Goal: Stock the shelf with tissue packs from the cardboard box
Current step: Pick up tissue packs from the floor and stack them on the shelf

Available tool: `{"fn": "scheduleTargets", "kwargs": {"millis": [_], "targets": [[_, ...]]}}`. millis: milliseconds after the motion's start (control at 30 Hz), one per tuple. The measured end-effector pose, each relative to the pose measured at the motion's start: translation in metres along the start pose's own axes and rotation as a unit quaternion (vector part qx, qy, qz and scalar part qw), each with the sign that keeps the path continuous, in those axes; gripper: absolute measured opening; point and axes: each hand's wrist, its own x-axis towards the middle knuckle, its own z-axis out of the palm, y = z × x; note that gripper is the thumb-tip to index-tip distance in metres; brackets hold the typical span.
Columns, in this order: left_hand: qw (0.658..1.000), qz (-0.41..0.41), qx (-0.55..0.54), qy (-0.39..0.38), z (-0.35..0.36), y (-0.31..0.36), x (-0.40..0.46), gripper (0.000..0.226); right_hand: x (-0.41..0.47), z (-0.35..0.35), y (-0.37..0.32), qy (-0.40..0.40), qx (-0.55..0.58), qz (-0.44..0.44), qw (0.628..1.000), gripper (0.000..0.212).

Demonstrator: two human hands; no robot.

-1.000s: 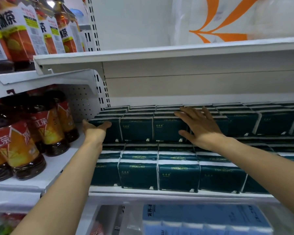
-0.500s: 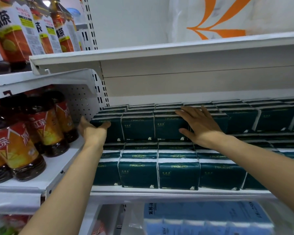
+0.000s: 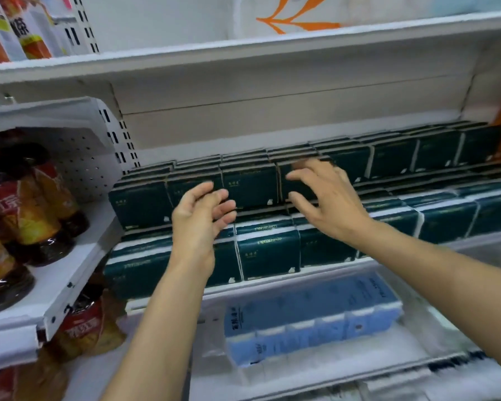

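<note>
Hovering: left hand (image 3: 195, 227), right hand (image 3: 326, 202) | fingers loose, gripping nothing | tissue packs (image 3: 268, 250) read "COMFORTABLE"

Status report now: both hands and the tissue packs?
Left hand open, empty. Right hand open, empty. Green tissue packs stacked on shelf. Nothing blocking.

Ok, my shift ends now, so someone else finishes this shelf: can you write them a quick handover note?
Left hand: empty, fingers loosely curled, in front of the green tissue packs.
Right hand: empty, fingers spread, at the upper row's front; contact unclear.
Packs: two stacked rows fill the visible width of the shelf.
Blue tissue packs lie on the shelf below.
Cardboard box: not in view.
Done: visible rows look stocked.
Left: check the box for remaining packs; straighten fronts if needed.
</note>
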Motion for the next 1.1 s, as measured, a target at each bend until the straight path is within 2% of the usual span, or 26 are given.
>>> {"fn": "scheduleTargets", "kwargs": {"millis": [133, 233, 400, 567, 767, 933, 967, 1100], "targets": [[0.994, -0.047, 0.031, -0.099, 0.020, -0.021, -0.038, 0.015, -0.052, -0.022, -0.008, 0.051, -0.031, 0.011, 0.998, 0.028], [0.979, -0.099, 0.045, -0.174, 0.038, -0.044, -0.065, 0.012, -0.101, -0.037, -0.006, 0.058, -0.057, 0.052, 0.995, 0.022], [0.944, -0.185, 0.088, -0.258, 0.070, -0.096, -0.112, 0.012, -0.193, -0.073, 0.006, -0.004, -0.038, 0.151, 0.988, 0.025], [0.902, -0.246, 0.113, -0.337, 0.110, -0.148, -0.161, 0.013, -0.291, -0.117, 0.025, -0.025, -0.059, 0.292, 0.954, 0.020], [0.838, -0.336, 0.138, -0.407, 0.168, -0.221, -0.238, 0.011, -0.419, -0.166, 0.031, -0.014, -0.074, 0.454, 0.888, 0.018], [0.777, -0.375, 0.189, -0.468, 0.228, -0.287, -0.319, 0.013, -0.535, -0.207, 0.055, 0.014, -0.073, 0.572, 0.817, 0.016], [0.774, -0.381, 0.193, -0.468, 0.232, -0.293, -0.324, 0.013, -0.545, -0.208, 0.058, 0.025, -0.063, 0.583, 0.810, 0.014], [0.731, -0.414, 0.230, -0.490, 0.264, -0.346, -0.379, 0.013, -0.620, -0.228, 0.079, 0.056, -0.042, 0.674, 0.736, 0.011]]}}
